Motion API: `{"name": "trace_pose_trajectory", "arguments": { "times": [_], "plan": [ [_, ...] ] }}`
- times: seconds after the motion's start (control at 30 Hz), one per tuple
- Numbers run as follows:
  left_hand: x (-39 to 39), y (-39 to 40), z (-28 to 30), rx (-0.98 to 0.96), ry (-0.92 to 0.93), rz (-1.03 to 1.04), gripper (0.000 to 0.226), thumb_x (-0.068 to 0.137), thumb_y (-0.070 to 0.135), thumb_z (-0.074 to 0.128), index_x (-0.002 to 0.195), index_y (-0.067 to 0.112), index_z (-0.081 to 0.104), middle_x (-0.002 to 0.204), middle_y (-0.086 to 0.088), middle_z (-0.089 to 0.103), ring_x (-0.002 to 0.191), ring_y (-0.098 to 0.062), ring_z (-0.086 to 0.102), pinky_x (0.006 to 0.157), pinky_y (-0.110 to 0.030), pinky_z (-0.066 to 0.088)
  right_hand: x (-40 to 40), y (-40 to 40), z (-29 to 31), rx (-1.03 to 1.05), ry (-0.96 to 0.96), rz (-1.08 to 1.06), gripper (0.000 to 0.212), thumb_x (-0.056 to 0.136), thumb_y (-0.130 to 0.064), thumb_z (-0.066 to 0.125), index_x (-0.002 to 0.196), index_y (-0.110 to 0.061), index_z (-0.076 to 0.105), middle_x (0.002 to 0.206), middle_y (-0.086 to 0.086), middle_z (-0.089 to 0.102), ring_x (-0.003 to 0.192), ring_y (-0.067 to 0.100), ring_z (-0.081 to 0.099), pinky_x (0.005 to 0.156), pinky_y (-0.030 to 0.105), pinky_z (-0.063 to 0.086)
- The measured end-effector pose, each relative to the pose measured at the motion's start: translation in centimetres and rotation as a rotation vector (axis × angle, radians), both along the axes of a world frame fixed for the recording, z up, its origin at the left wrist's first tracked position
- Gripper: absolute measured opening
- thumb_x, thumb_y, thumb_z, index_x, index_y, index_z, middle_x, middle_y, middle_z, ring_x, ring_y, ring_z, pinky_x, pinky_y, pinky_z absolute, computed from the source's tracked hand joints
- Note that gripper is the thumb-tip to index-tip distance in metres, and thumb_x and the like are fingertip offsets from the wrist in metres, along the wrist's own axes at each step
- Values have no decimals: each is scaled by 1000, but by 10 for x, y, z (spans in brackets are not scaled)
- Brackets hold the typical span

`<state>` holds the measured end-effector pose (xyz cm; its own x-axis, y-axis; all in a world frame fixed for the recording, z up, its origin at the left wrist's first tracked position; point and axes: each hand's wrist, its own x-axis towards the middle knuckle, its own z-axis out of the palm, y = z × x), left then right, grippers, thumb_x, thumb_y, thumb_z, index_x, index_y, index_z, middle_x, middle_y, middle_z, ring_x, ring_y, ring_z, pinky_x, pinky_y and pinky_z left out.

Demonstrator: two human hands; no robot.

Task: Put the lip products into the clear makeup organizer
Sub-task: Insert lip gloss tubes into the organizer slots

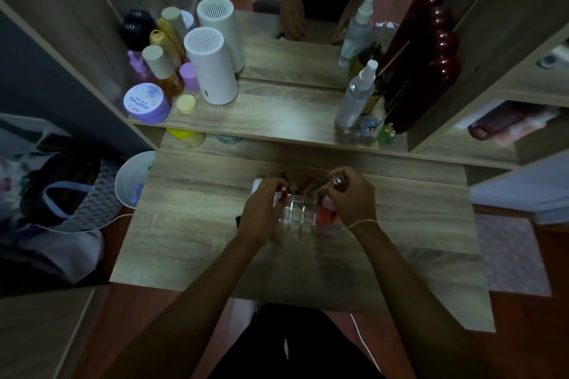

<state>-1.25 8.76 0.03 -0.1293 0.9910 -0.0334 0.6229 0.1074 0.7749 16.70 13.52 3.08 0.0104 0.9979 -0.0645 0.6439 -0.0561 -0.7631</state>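
Hands meet over the clear plastic makeup organizer on the wooden table: left hand pinches a dark red lip product, right hand grips a silver-capped lip tube.

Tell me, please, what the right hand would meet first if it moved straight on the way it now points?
Probably the clear makeup organizer: the right hand, holding a lip product, points inward and down over it, though depth is hard to judge here.
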Motion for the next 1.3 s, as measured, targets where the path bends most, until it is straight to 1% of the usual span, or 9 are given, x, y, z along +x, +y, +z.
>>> {"name": "trace_pose_trajectory", "arguments": {
  "times": [0.1, 0.23, 0.33, 0.47, 0.67, 0.8, 0.9, 1.13, 1.3],
  "plan": [
    [2, 3, -1, -7, 9, 9, 17, 86, 7, 61, 98, 18, 60, 106, -5, 57, 86, -8, 56, 69, -4, 40, -3, 3, -5, -26, -11, 52, 21, 69, 0, 72, 88, -9, 67, 88, 10, 70, 86, 26, 64, 81, 41, 53],
    [6, 1, -2, 64, 78, -35, 17, 83, 6, 65, 97, 15, 62, 92, 6, 53, 92, -18, 54, 74, -24, 46, -6, 6, -9, -71, -10, 72, 29, 69, 0, 74, 95, -9, 66, 95, 11, 69, 91, 26, 63, 84, 42, 52],
    [8, -1, -3, 82, 90, -38, 11, 85, 5, 63, 92, 14, 62, 86, 13, 44, 84, -7, 48, 71, -21, 41, -7, 8, -10, -94, -4, 78, 32, 69, -2, 75, 98, -11, 64, 97, 8, 69, 90, 22, 63, 84, 38, 52],
    [8, 0, -5, 51, 86, -41, 12, 84, 3, 61, 91, 12, 62, 87, 6, 53, 82, 5, 37, 69, -19, 35, -8, 11, -12, -114, 11, 71, 33, 67, -3, 76, 95, -14, 64, 88, 0, 65, 84, 19, 62, 74, 26, 45],
    [7, 0, -8, -8, 95, -64, 17, 80, -2, 62, 94, 8, 63, 96, -9, 64, 88, -12, 52, 73, -18, 34, -10, 12, -18, -131, 2, 108, 30, 66, -3, 77, 91, -12, 63, 89, 8, 70, 85, 24, 65, 79, 40, 53],
    [6, -1, -6, -9, 88, -46, 15, 81, 0, 64, 94, 7, 64, 98, -10, 63, 89, -20, 57, 72, -28, 46, -10, 14, -21, -129, -9, 111, 27, 67, -4, 76, 89, -12, 63, 86, 8, 70, 84, 26, 65, 79, 41, 53],
    [5, -2, -6, -23, 96, -50, 15, 83, 6, 64, 98, 7, 63, 100, -11, 62, 89, -23, 58, 73, -37, 50, -9, 15, -22, -131, 3, 103, 25, 67, -5, 74, 86, -15, 62, 81, 1, 66, 80, 22, 64, 75, 37, 52],
    [4, -6, -6, 11, 72, -24, 19, 83, 12, 67, 102, 10, 62, 105, -9, 58, 88, -17, 59, 71, -24, 49, -4, 14, -21, -156, 36, 117, 29, 68, -9, 77, 92, -15, 63, 89, 8, 71, 84, 25, 65, 81, 46, 53],
    [0, -14, -1, 26, 56, -22, 22, 87, 14, 63, 109, 10, 61, 109, -8, 64, 97, -20, 60, 77, -29, 49, 4, 8, -17, -148, 48, 125, 34, 69, -9, 79, 99, -11, 63, 94, 9, 70, 86, 23, 64, 84, 47, 53]
  ]
}}
